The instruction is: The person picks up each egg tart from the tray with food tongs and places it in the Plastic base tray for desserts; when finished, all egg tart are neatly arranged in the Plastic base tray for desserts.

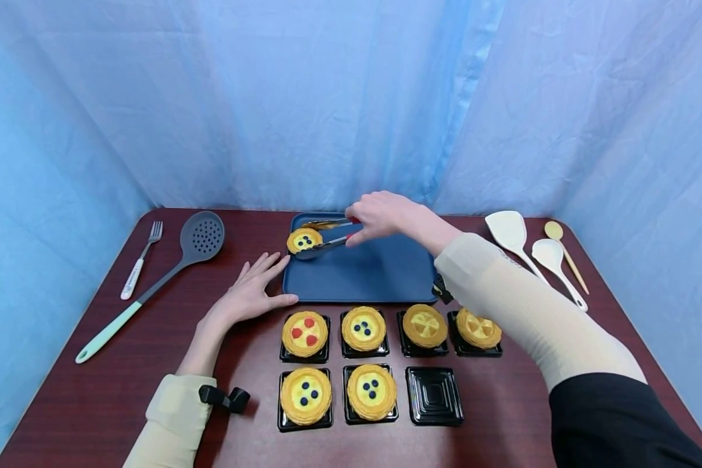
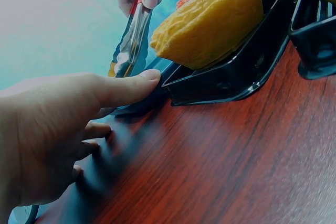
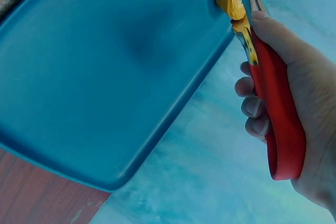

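My right hand grips a pair of red-handled metal tongs above the blue tray. The tongs' tips stand on either side of an egg tart with blueberries at the tray's left end; whether they press on it I cannot tell. Beside the tray's left edge, my left hand rests on the table with fingers spread and fairly straight. Its thumb, in the left wrist view, lies close to a black square base bearing a tart with red berries.
Several tarts on black bases stand in two rows before the tray, with a bare black base at front right. A fork and skimmer lie left; a white turner, white ladle and wooden spoon lie right.
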{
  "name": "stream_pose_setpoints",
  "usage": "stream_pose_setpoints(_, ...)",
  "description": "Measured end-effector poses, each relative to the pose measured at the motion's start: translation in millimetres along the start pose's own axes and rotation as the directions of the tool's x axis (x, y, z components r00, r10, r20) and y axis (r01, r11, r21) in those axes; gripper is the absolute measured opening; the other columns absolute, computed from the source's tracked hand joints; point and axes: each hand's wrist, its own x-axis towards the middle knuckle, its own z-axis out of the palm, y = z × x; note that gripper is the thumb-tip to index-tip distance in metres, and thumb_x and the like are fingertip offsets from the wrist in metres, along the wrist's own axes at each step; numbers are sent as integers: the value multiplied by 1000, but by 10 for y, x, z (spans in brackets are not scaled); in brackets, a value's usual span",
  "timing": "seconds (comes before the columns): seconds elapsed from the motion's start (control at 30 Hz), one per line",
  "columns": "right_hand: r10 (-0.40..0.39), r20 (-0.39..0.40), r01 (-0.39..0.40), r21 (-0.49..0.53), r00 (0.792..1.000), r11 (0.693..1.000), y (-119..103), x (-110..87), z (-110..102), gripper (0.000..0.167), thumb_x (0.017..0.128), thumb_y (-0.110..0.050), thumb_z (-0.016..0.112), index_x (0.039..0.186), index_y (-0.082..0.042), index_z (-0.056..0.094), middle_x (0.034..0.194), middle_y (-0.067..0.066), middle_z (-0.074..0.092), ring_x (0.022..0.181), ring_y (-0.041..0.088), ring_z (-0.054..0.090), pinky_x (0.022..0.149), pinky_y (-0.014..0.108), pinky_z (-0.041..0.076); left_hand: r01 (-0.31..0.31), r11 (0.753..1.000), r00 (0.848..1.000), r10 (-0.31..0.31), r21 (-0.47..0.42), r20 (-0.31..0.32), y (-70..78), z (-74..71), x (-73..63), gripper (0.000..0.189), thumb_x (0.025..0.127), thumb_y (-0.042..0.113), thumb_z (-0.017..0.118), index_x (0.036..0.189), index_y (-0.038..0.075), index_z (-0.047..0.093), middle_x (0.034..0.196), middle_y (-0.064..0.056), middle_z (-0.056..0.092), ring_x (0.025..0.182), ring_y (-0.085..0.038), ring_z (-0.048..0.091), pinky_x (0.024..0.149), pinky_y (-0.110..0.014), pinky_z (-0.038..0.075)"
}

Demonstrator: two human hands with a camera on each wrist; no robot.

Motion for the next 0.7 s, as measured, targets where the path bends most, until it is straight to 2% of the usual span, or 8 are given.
stream_pose_setpoints(0.7, -1, 6, 1, -7, 1000, 1000, 5, -9, -22, 64, 91, -62, 69, 129, -11, 70, 102, 7, 75, 80, 22, 68, 79, 40, 59, 6, 1000, 1000, -6, 2, 6, 17, -3, 22, 93, 93, 49, 73, 165, 15, 26, 173, -18, 19, 162, -41, 6, 130, -64, -3)
